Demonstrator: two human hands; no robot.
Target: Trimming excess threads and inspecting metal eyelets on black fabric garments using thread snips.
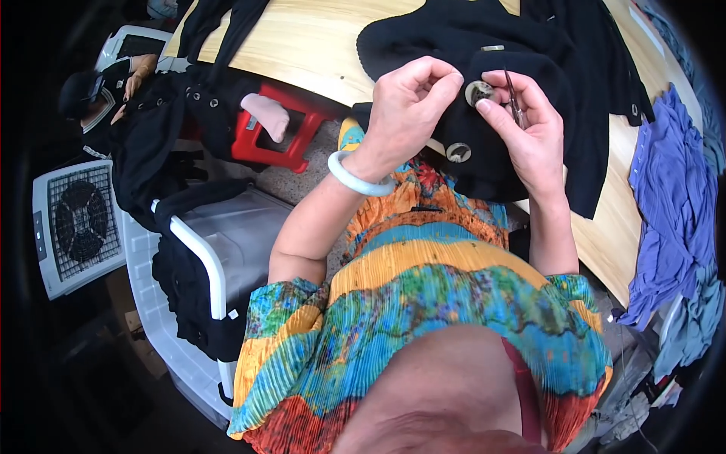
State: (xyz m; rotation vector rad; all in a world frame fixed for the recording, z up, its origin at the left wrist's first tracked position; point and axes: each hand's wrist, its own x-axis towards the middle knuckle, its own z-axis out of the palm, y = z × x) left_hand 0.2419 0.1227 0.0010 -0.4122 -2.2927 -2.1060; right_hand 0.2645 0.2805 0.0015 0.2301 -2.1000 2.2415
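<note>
My right hand [525, 125] pinches a large marbled button [479, 94] above the black garment [582, 144] and also holds dark snips [515, 107]; my left hand [408, 110] is closed at the fingertips just beside it, on what I cannot tell. The button looks light, hard and perhaps slippery, so I'd grip its rim; the cloth seems soft and likely to sag.

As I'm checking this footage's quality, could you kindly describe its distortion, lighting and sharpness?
Head view: fisheye distortion bows the wooden table toward the rim, and the corners fade to black; head view: the tabletop is bright, while the black garment loses fold detail; head view: the held button is clear in outline, its finer pattern soft.
</note>
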